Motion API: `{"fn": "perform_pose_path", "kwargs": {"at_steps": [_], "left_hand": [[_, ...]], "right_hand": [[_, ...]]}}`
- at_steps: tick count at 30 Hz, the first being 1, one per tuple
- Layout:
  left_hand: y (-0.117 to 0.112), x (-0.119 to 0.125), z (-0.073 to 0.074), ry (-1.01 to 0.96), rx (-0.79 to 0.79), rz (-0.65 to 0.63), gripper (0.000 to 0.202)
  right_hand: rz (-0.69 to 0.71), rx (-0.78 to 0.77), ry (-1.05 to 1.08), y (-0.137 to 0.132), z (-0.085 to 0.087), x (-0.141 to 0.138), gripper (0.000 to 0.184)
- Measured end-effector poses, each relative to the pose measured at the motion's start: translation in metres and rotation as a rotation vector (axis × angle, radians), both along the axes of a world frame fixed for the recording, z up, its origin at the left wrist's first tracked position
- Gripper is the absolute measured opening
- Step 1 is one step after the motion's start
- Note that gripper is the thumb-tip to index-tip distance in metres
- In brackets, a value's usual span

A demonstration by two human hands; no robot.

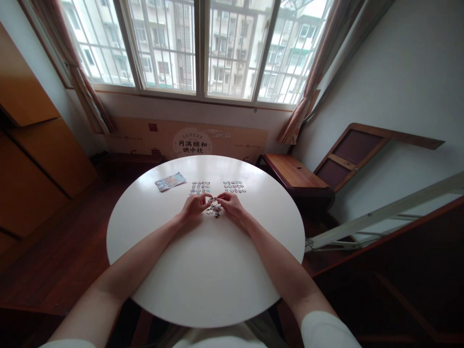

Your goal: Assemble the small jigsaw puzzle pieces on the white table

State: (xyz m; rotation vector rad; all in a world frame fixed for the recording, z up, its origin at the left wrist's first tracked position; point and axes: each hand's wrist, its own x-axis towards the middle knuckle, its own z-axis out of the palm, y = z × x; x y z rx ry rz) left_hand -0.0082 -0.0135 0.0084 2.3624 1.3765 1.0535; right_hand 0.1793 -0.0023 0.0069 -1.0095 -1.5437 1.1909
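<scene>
My left hand (195, 205) and my right hand (231, 203) meet over the middle of a round white table (217, 270). Their thumbs and forefingers are closed on small jigsaw pieces (212, 198) at the fingertips; how many each holds is too small to tell. Just below the fingers lies a small loose pile of jigsaw pieces (215, 208), with one dark piece (217, 215) at its near side. Beyond my hands, more pieces are laid out in rows, a left group (200, 184) and a right group (234, 184). My left hand partly covers the left group's near edge.
A colourful picture sheet (170, 181) lies at the table's far left. Behind the table, a printed cardboard panel (250, 140) leans under the barred window. A wooden bench (295, 170) stands to the right, near a folded metal frame (384, 215). Wooden cabinets (39, 154) line the left.
</scene>
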Motion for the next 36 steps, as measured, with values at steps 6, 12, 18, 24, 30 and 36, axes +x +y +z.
{"fn": "perform_pose_path", "kwargs": {"at_steps": [6,12,18,24,30,36], "left_hand": [[0.0007,-0.0006,-0.0019,-0.069,0.009,0.066,0.030],[0.0035,-0.0013,-0.0049,-0.052,0.014,0.035,0.023],[0.0045,-0.0021,-0.0059,-0.054,0.015,0.024,0.024],[0.0056,-0.0016,-0.0061,-0.051,0.000,0.005,0.023],[0.0069,-0.0019,-0.0070,-0.053,-0.007,-0.012,0.023],[0.0082,-0.0024,-0.0088,-0.056,-0.013,-0.025,0.023]], "right_hand": [[-0.021,-0.006,0.007,0.0013,-0.0018,0.0002,0.031],[-0.014,-0.017,0.002,-0.0023,0.0031,-0.0003,0.032],[-0.013,-0.022,0.010,-0.0031,0.0043,-0.0007,0.031],[-0.004,-0.021,-0.001,-0.0001,0.0009,0.0000,0.032],[0.011,-0.024,-0.019,-0.0016,0.0025,0.0004,0.032],[0.023,-0.024,-0.009,-0.0018,0.0024,0.0008,0.031]]}}
